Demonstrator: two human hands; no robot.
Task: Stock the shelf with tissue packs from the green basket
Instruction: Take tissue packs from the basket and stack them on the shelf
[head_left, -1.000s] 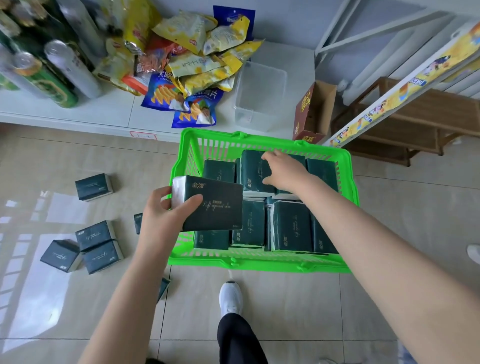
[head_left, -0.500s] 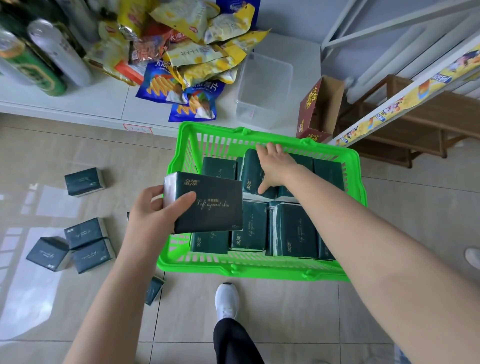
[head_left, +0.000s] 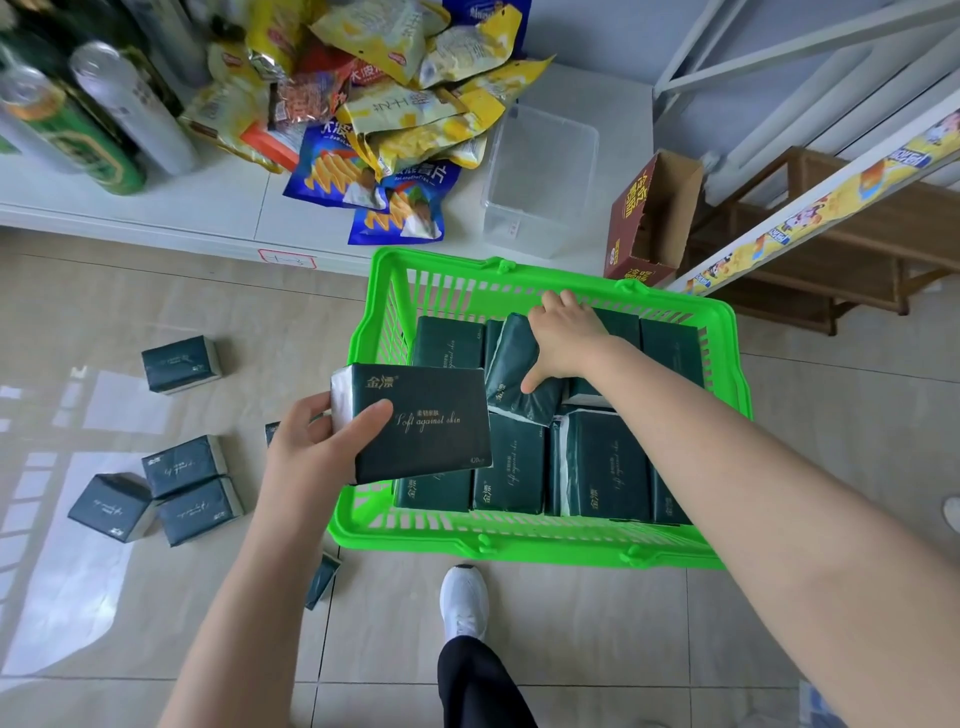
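Green basket (head_left: 519, 545), centre: your right hand (head_left: 563, 340) grips a tilted pack (head_left: 511, 364), left hand (head_left: 311, 447) holds a second pack (head_left: 421, 421); next, lift clear and shelve.

My right hand (head_left: 563, 340) hides the top of the tilted pack (head_left: 514, 374) it grips, and my fingertips are out of sight behind it. The held pack (head_left: 415, 421) in my left hand (head_left: 306, 447) covers part of the basket's (head_left: 519, 543) left side. My left arm (head_left: 249, 597) hides most of a floor pack (head_left: 322, 574). The cans (head_left: 78, 119) are cut off at the left edge. At the right edge, what is probably a shoe (head_left: 952, 512) is mostly cut off.
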